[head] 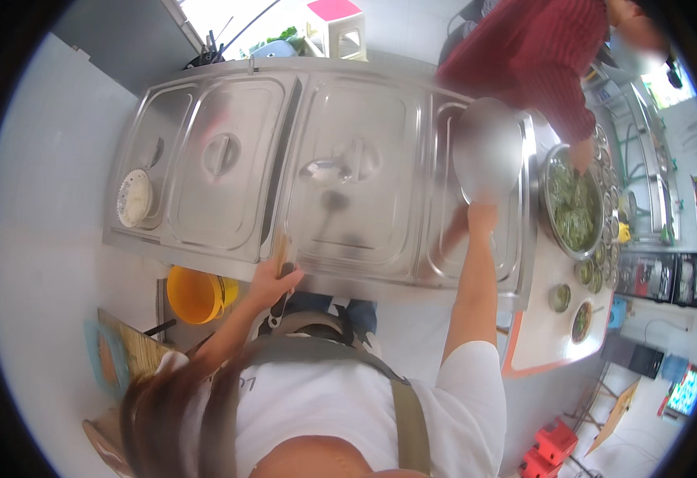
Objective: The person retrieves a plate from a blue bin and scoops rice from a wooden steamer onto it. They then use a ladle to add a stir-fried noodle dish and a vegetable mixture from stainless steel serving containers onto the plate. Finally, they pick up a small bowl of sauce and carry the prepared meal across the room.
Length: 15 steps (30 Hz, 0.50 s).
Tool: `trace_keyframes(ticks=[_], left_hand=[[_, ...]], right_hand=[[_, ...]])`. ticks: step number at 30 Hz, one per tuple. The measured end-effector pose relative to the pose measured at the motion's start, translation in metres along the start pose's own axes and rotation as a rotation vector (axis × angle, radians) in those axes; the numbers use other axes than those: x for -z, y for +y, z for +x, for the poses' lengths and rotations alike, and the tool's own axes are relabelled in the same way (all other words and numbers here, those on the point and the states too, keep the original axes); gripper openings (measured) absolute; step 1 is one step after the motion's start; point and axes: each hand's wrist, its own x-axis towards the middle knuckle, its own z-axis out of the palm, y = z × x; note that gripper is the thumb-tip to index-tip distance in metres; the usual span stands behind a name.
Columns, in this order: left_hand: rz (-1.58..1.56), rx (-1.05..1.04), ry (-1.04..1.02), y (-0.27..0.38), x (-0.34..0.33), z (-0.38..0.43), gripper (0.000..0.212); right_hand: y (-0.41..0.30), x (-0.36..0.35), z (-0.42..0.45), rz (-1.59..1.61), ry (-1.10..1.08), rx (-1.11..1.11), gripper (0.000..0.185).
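Observation:
My left hand (272,284) is closed around a black handle (282,293) and a light wooden piece (283,245), at the front edge of a steel counter. A shiny metal spoon bowl (326,172) shows over the middle pan lid (357,239); I cannot tell whether it joins that handle. My right hand (483,216) reaches over the rightmost pan lid (444,263). A blurred grey oval (487,149) covers its fingers, so its grip is hidden. Another steel lid (223,206) with a recessed handle sits left of the middle one.
A white scalloped dish (135,198) stands at far left. Below is a yellow bucket (196,296). On the right, a person in a red sleeve (557,89) reaches into a steel basin of greens (574,197), beside several small metal bowls (587,275) on a table (539,334).

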Motion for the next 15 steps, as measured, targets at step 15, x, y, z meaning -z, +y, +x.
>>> trace_keyframes(ticks=[15], left_hand=[[-0.093, 0.088, 0.161, 0.041, -0.029, -0.008, 0.014]], right_hand=[[0.001, 0.055, -0.010, -0.039, -0.222, 0.160, 0.027]])
